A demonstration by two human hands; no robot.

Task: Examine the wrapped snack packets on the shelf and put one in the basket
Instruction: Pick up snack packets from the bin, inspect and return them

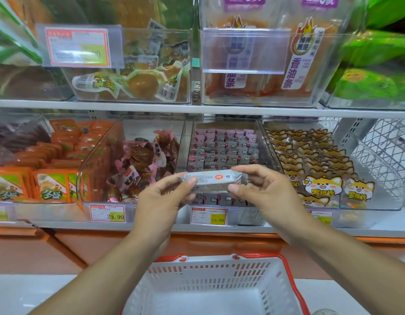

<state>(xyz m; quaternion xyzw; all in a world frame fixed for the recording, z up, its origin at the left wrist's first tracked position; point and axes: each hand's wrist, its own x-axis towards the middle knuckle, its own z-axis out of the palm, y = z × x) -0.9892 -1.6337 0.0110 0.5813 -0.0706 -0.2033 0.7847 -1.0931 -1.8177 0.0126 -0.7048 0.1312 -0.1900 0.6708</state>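
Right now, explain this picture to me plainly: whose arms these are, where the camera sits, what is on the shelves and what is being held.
There is no machine here. A person wears a camera on the head, so it looks forward and down along their own two bare arms. The left hand and right hand each pinch one end of a small silver snack packet, held level in front of the shelf. Behind it stands a clear bin of pink and grey packets. Left of that is a bin of brown wrapped snacks, right of it a bin of fox-print packets. Below the hands waits a white basket with a red rim; nothing shows inside it.
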